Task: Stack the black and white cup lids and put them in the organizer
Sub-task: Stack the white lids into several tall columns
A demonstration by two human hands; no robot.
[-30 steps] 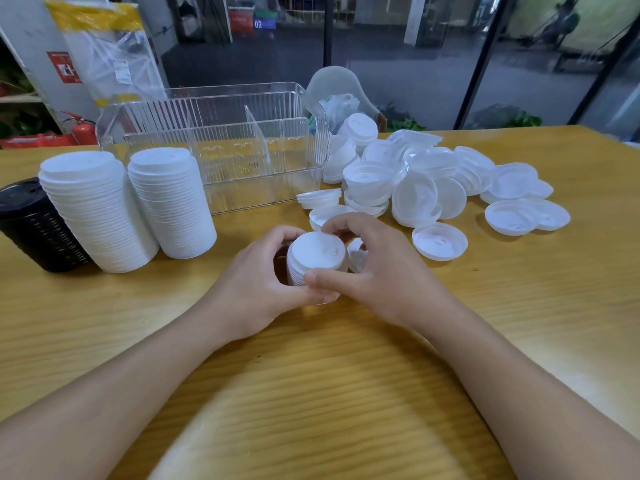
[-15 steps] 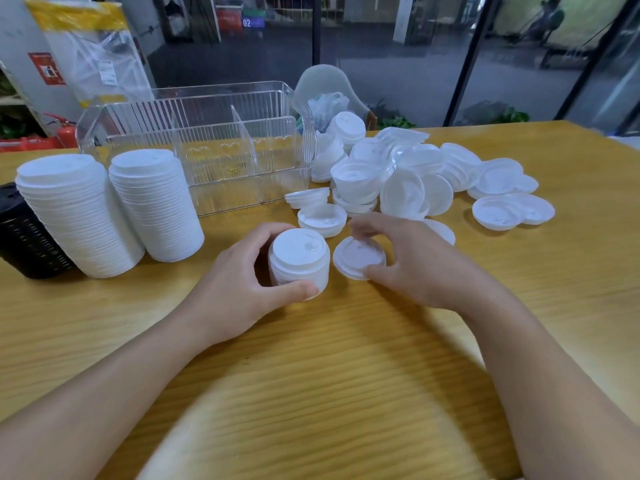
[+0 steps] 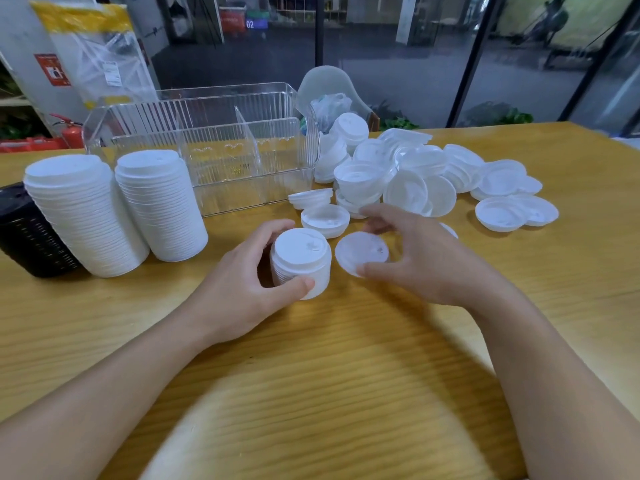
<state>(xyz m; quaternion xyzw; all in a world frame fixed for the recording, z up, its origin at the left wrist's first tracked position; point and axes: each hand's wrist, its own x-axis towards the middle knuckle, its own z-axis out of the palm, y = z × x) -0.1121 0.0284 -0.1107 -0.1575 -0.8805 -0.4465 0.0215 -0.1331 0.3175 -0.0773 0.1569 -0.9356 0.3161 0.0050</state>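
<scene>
Gripping: your left hand (image 3: 242, 289) curls its fingers around the short white lid stack (image 3: 300, 261) on the tabletop (image 3: 346, 375).
Right hand (image 3: 426, 261): fingers pinch a single lid (image 3: 360, 252) at the stack's 3 o'clock.
Organizer (image 3: 214, 147): at 11 o'clock.

a commercial or office-type building, likely a workspace. a wooden table (image 3: 381, 375) stands by floor-to-ceiling glass walls (image 3: 398, 64) with dark frames; a red fire extinguisher (image 3: 71, 133) and safety sign (image 3: 52, 69) sit at the left.

black lid stack (image 3: 24, 233) edge-cropped
</scene>
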